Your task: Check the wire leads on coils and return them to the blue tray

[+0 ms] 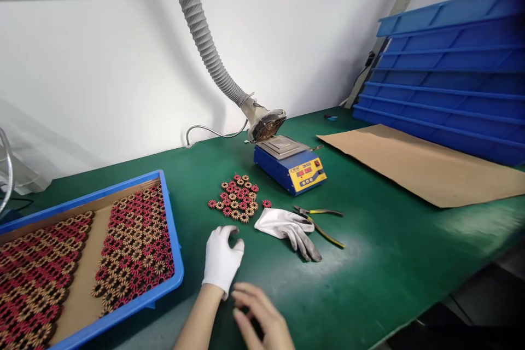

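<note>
My left hand (223,260), in a white glove, is over the green table with its fingers curved and the thumb apart; nothing shows in it. Close by its cuff is my bare right hand (264,317), fingers bent and spread from the thumb, holding nothing visible. Beyond my left hand lies a loose pile of small flower-shaped wound coils (235,197), some red and some copper-coloured. A second white glove (283,224), with greyed fingertips, lies flat to the right of the pile. Touching or just behind it are cutting pliers (324,212) with yellow-and-black handles, spread apart.
At left, a blue tray (174,246) lined with cardboard holds many more coils. A blue heating plate (287,161) with a yellow panel stands behind, under a grey extraction hose (200,27). Cardboard (410,164) and stacked blue trays (447,76) are at right.
</note>
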`<state>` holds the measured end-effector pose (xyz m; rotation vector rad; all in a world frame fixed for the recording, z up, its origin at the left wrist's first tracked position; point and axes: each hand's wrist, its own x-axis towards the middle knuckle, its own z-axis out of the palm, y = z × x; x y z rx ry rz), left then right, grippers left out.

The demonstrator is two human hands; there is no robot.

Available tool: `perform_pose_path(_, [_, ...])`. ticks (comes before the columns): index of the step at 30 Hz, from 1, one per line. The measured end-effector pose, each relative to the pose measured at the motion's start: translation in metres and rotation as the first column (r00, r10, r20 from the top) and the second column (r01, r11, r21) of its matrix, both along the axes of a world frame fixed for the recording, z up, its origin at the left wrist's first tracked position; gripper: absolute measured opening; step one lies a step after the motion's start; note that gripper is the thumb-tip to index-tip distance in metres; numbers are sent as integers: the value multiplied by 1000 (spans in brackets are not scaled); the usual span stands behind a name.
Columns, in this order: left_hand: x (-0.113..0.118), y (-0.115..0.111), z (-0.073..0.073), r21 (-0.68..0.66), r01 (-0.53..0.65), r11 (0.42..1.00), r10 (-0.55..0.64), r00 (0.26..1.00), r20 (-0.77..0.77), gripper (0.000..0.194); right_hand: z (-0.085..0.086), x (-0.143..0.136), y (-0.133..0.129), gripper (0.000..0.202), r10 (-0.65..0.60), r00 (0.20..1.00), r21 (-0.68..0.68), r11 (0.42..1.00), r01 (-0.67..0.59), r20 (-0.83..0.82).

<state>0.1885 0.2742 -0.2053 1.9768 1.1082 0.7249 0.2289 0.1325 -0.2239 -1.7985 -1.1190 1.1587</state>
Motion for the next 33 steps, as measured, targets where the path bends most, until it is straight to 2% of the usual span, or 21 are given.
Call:
perform_pose_path(2, [9, -1, -3, 93, -46, 995, 58, 989, -134, 44, 18, 41, 3, 48, -223, 968, 43, 975, 220, 110])
perform_pose_path(3, [14, -2, -4, 124, -59, 991, 81, 979, -185, 51, 27, 61, 8, 43, -285, 945, 63, 958, 279, 158])
perform_pose_path(5, [25, -4, -5, 165, -108, 980, 148, 955, -258, 62, 42, 95, 23, 38, -328, 899, 86, 944, 317, 289])
perform_pose_path(7, [36, -3, -5, 192, -156, 969, 209, 932, -297, 67, 50, 120, 43, 42, -261, 868, 80, 965, 251, 423])
perform_pose_path(11, [49, 4, -6, 220, -188, 957, 252, 915, -314, 56, 49, 138, 76, 46, -28, 821, -118, 986, 115, 571])
perform_pose_path(14, [48, 10, -6, 224, -167, 960, 230, 927, -297, 40, 46, 134, 83, 40, 25, 774, -203, 970, 135, 633])
perform_pose_path(16, [42, 9, -7, 223, -126, 967, 185, 945, -271, 33, 47, 129, 82, 36, 29, 777, -235, 960, 154, 629])
perform_pose_path(20, [13, -4, -13, 205, 24, 979, 20, 977, -210, 20, 53, 119, 74, 34, 75, 786, -286, 949, 133, 613])
perform_pose_path(23, [-19, -20, -19, 146, 33, 989, -2, 978, -209, 21, 57, 109, 69, 35, 139, 786, -355, 929, 107, 602])
perform_pose_path(28, [-75, -43, -22, 44, 3, 999, 7, 973, -229, 44, 62, 77, 57, 38, 302, 748, -444, 896, -10, 591])
perform_pose_path(30, [-92, -54, -21, 33, 42, 999, -34, 971, -235, 38, 72, 62, 56, 41, 418, 696, -508, 857, -88, 584])
perform_pose_path(32, [-104, -65, -22, 41, 84, 996, -73, 972, -222, 33, 91, 48, 62, 44, 525, 625, -569, 808, -153, 578])
perform_pose_path(33, [-109, -70, -24, 44, 103, 994, -92, 974, -207, 35, 103, 40, 66, 46, 538, 599, -562, 809, -171, 592])
